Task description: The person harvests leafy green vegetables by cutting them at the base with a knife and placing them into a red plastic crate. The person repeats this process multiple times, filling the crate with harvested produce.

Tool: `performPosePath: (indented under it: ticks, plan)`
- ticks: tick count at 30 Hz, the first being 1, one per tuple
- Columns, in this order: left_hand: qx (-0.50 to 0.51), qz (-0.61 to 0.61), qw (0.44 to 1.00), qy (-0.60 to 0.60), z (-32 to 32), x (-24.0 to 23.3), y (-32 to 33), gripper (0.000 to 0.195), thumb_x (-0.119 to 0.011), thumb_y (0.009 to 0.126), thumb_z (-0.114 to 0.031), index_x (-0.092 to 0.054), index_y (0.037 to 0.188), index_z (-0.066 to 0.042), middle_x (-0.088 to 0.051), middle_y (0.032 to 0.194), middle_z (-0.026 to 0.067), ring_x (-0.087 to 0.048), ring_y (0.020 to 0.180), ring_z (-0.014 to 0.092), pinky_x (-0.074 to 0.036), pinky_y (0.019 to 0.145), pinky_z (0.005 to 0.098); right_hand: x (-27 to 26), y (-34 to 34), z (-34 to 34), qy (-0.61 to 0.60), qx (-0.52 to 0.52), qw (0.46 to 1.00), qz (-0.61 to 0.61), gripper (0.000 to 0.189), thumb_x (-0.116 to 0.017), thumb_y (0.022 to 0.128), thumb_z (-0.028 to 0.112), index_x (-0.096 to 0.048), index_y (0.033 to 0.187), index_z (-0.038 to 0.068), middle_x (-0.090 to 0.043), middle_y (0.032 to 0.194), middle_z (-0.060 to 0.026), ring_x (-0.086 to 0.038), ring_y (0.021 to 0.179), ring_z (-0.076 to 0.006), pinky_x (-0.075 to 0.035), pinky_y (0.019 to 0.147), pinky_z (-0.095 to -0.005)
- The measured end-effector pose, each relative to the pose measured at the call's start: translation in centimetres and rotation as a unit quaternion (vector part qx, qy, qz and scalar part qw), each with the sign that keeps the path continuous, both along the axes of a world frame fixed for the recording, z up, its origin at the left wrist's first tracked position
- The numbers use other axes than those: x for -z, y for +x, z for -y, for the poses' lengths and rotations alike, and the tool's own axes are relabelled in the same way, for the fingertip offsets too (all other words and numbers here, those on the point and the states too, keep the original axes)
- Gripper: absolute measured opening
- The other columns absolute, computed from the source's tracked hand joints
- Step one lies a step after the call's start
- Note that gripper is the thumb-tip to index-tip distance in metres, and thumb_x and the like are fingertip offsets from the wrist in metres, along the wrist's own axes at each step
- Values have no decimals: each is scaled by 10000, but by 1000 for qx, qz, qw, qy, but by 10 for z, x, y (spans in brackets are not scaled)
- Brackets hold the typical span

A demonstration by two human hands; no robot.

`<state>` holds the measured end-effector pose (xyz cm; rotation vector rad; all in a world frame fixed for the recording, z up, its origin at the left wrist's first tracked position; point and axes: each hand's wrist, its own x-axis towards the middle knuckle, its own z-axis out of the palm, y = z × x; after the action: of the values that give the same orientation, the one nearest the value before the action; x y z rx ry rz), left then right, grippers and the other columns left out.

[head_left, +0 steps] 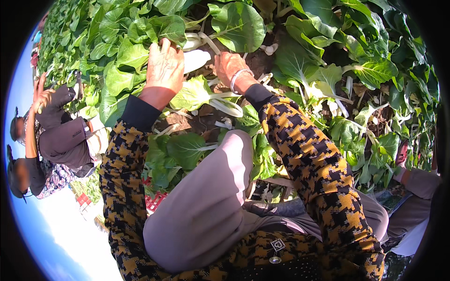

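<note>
My left hand [165, 66] closes around the leaves of a leafy green with thick white stalks, likely bok choy [135, 52]. A bright white stalk base [197, 60] juts out to the right beside its fingers. My right hand [230, 68], with a silver bangle [239, 78] at the wrist, grips the pale stalk of a broad green leaf [240, 28]. The fingertips of both hands are partly hidden. Just below them lies a loose yellow-green leaf with a white stalk [225, 105] on the brown soil [207, 119].
Dense greens [351, 38] stand ahead and to the right. Torn leaves and stalk pieces [225, 123] litter the soil by my knee [235, 147]. Red plastic crates [154, 202] are at the lower left. People in dark hats [17, 175] crouch at left; another person's leg [416, 189] is at right.
</note>
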<state>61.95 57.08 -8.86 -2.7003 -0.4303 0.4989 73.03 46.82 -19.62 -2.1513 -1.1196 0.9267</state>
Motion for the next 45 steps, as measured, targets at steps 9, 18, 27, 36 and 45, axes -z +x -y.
performPosePath:
  ticks: [9, 18, 27, 36, 45]
  plan:
    - [-30, -9, 999, -21, -10, 18, -30, 293, -570, 731, -178, -579, 976, -18, -565, 1027, 164, -445, 1084, 318, -327, 767, 464, 12, -14, 2, -8, 42, 998, -47, 298, -450, 908, 285, -580, 832, 28, -628, 704, -211, -629, 768, -389, -515, 705, -451]
    - [-43, 48, 998, 5, -5, 27, -35, 325, -583, 659, -76, -571, 975, 0, -523, 1167, 175, -458, 1064, 308, -355, 754, 403, 100, -32, -58, 32, -179, 961, 207, 255, -488, 853, 221, -666, 887, 43, -642, 851, -193, -632, 760, -316, -495, 639, -412]
    - [-59, 165, 974, -145, 24, -4, -49, 331, -606, 575, -11, -561, 900, 37, -524, 1128, 212, -485, 947, 323, -387, 739, 409, 35, -18, 36, 59, 8, 997, -56, 341, -533, 896, 316, -587, 867, -19, -636, 709, -210, -640, 655, -365, -506, 617, -432]
    - [-112, 162, 950, -241, 70, -36, -59, 419, -600, 505, 22, -540, 917, -22, -526, 1188, 169, -481, 1006, 331, -352, 801, 430, -7, -29, 41, 140, 265, 509, -807, 210, -629, 886, 248, -536, 1020, 116, -545, 802, 0, -530, 590, -76, -414, 392, -204]
    - [-40, 128, 984, -119, 89, -44, -57, 597, -568, 652, 5, -444, 1236, 6, -460, 1315, 194, -276, 1356, 338, -94, 1101, 501, -34, -45, 77, 126, 277, 544, -782, 252, -639, 876, 157, -526, 1092, 93, -535, 783, 11, -495, 575, -59, -393, 387, -192]
